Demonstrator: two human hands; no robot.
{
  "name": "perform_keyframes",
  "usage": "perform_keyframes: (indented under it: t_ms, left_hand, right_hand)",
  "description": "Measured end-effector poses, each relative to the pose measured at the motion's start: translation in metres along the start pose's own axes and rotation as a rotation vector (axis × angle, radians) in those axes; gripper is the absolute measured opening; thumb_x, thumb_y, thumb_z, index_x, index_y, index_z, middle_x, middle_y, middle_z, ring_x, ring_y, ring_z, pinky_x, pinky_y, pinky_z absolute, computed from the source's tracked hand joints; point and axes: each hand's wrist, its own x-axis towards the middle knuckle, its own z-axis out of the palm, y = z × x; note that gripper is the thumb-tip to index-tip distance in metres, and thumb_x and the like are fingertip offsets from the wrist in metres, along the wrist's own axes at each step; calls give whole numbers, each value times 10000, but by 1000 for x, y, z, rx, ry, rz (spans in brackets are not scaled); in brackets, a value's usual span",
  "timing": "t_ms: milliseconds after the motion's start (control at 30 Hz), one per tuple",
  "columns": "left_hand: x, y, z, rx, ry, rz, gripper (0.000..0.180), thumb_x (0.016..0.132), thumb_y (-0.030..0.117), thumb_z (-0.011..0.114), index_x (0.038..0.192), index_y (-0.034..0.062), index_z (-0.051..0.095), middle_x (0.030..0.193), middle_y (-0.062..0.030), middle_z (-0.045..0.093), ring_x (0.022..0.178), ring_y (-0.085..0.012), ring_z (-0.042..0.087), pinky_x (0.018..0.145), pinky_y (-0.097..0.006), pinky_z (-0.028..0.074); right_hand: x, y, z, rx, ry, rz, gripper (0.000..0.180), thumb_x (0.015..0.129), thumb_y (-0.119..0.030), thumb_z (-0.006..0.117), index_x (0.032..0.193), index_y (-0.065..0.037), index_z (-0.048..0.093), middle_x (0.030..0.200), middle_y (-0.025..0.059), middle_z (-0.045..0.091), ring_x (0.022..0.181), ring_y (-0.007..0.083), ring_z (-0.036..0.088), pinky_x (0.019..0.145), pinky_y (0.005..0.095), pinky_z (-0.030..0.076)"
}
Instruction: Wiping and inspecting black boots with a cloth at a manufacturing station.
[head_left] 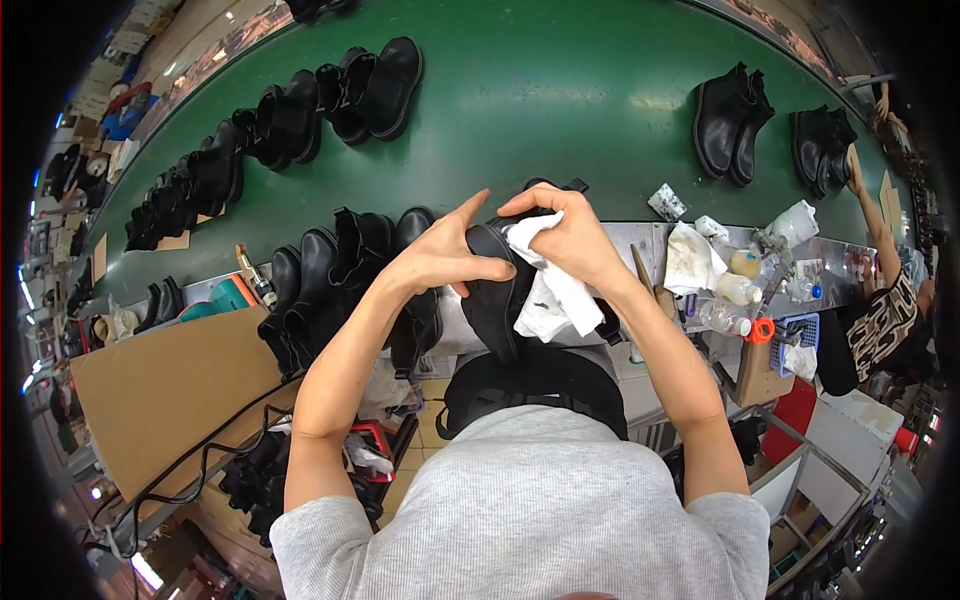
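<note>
A black boot [490, 305] is held in front of me at the near edge of the bench. My left hand [440, 252] grips its left side, thumb lying across it and index finger stretched away; the other fingers are mostly hidden. A white cloth [556, 302] is pinched in my right hand [572, 238] and rests against the boot's right side, its loose end hanging down. Part of another dark shoe shows just beyond my hands. Left of my left hand, several black boots [318, 262] stand close together along the bench edge.
The green bench top [560, 110] carries a row of black boots [300, 105] at far left and more boots [730, 120] at right. Bottles [738, 289], white rags [692, 262] and a blue basket [797, 335] sit near right. A co-worker's arm [880, 225] reaches in there. Brown cardboard [180, 385] lies at left.
</note>
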Motion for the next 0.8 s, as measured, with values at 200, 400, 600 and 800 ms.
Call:
perform_keyframes:
  t_ms: [200, 400, 600, 800]
  left_hand:
    - [-4, 4, -1, 9, -29, -12, 1120, 555, 261, 766, 1430, -83, 156, 1045, -223, 576, 747, -205, 626, 460, -268, 520]
    - [-4, -1, -1, 21, -29, 6, 1157, 527, 311, 768, 1417, -108, 159, 1067, -259, 580, 801, -253, 645, 482, -295, 543]
    - [-6, 3, -3, 17, -65, -32, 1160, 525, 306, 766, 1421, -104, 154, 1115, -264, 556, 825, -256, 639, 494, -289, 545]
    - [-3, -1, -5, -21, -53, 11, 1117, 564, 245, 768, 1436, -72, 146, 1080, -212, 547, 743, -193, 611, 471, -258, 513]
  right_hand:
    - [-6, 1, 0, 143, -13, -88, 369, 635, 64, 561, 982, 9, 672, 948, 51, 610, 846, 141, 602, 758, 256, 466]
    - [-10, 0, 4, 124, -1, -109, 370, 670, 67, 534, 1009, 2, 668, 986, 60, 607, 880, 142, 600, 794, 251, 459]
    - [-7, -2, 1, 172, -29, 125, 366, 678, 42, 584, 1031, -13, 664, 1049, 49, 590, 984, 166, 581, 881, 270, 432]
    - [-8, 5, 2, 54, -25, -162, 393, 657, 64, 556, 1027, -11, 664, 1042, 66, 596, 990, 176, 584, 874, 277, 436]
